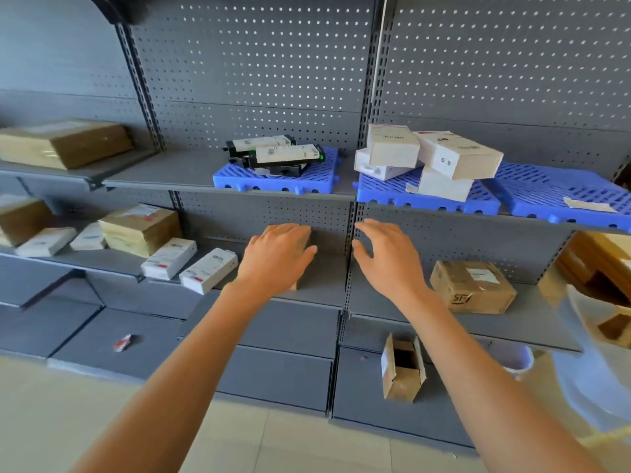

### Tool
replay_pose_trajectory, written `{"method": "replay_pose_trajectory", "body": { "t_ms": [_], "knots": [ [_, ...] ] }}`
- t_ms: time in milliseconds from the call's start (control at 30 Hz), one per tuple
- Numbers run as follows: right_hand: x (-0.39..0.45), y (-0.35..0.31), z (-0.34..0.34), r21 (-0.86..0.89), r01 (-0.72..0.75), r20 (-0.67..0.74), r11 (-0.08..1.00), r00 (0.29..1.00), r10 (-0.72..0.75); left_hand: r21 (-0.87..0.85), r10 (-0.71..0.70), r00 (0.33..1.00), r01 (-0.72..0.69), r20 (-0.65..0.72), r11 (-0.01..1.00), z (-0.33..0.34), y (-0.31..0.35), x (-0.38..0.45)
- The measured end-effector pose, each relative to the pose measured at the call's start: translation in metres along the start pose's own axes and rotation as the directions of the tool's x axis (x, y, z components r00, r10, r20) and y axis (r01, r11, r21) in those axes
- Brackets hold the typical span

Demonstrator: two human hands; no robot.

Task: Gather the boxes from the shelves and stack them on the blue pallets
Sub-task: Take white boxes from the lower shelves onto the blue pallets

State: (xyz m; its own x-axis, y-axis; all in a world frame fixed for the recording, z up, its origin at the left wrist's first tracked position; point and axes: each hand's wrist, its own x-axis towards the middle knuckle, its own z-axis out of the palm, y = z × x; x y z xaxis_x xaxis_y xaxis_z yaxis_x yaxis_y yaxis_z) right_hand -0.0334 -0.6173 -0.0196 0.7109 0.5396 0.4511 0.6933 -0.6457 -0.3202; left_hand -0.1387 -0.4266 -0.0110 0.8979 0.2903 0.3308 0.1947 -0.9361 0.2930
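1. Nearest in, low on the bottom shelf, an open brown carton (403, 368) stands with its flaps up and its dark inside showing. It looks empty, which may be why nobody is reaching for it.

2. Up a level, both arms stretch to the middle shelf (327, 268). The left hand (276, 256) lies over a small brown box (302, 264), fingers draped on its top and thumb down the near side. That box is mostly hidden under the hand, so whether it's truly gripped or only touched is hard to call.

3. The right hand (382, 254) hovers just beside it, fingers spread and holding nothing. It's placed to take the box's far side, I'd say, for a two-handed lift.

4. Same shelf, off to the right, the SF parcel (473, 286) sits alone, waiting. To the left, two white boxes (189, 264) lie tipped at the shelf edge, with taped brown parcels (140, 228) behind them.

5. Further back and higher, the upper shelf carries the blue pallets (278, 177), the destination. The left one holds black-and-white boxes (276, 153) laid flat. The next holds a loose heap of white cartons (426, 158), leaning on each other rather than squared up.

6. The far-right pallet (563, 192) shows mostly bare slats, so there's room for what comes next.
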Motion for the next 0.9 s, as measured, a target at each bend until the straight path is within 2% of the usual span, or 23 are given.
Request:
{"method": "replay_pose_trajectory", "body": {
  "t_ms": [267,467,900],
  "knots": [
    [-0.017,-0.094,0.061,0.047,0.133,0.173,0.990,0.975,-0.139,-0.013,-0.174,0.985,0.174,-0.021,0.985,-0.036,-0.089,-0.081],
    [-0.016,-0.143,0.107,0.080,0.232,0.249,0.969,0.937,-0.245,-0.015,-0.327,0.945,0.327,-0.009,0.945,-0.041,-0.139,-0.117],
    [0.033,-0.197,0.232,0.232,0.253,0.367,0.939,0.871,-0.326,0.056,-0.478,0.876,0.475,0.065,0.878,-0.002,-0.256,-0.108]
  ]
}}
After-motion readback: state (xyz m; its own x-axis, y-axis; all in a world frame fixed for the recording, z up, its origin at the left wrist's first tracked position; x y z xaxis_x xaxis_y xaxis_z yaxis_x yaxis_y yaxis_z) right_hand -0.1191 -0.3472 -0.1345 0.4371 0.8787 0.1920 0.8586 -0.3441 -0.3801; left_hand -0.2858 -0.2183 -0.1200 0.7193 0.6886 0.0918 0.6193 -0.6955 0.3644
